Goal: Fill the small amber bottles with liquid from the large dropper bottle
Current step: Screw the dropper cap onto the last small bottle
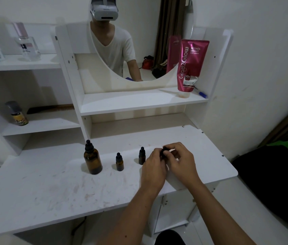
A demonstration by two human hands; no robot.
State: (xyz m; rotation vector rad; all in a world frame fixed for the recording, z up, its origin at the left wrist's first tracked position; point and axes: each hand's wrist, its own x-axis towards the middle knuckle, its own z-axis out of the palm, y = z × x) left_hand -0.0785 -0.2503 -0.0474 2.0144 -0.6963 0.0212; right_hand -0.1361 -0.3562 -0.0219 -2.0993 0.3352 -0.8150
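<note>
- Both hands meet over the right part of the tabletop (51,191), working on a small bottle that they almost wholly hide; only its black cap (164,151) shows between the fingers.
- The left hand (154,167) is curled around what seems to be the body of that bottle; the right hand (178,159) pinches the cap with thumb and fingertips, probably to unscrew it.
- The big bottle (93,160) stands upright left of the hands, capped, with a dark dropper bulb on top. It looks nearly empty, though the dim amber glass makes that hard to judge.
- Two small bottles stand capped between it and the hands: one in the middle (119,162), the other (142,156) just beside the left hand.
- Handling: these look like glass, so rigid, smooth and breakable if dropped. The small ones should be very light and easy to tip, so hold the body low while turning the cap. The rubber bulb is soft; grip the ribbed collar below it instead.
- Room: the tabletop's rounded right edge lies close to the right wrist, with a drop to the floor beyond. There is open surface in front and to the left. The nearest small bottle is close enough for the left knuckles to knock it.
- A shelf (139,103) overhangs behind, limiting upward reach there.
</note>
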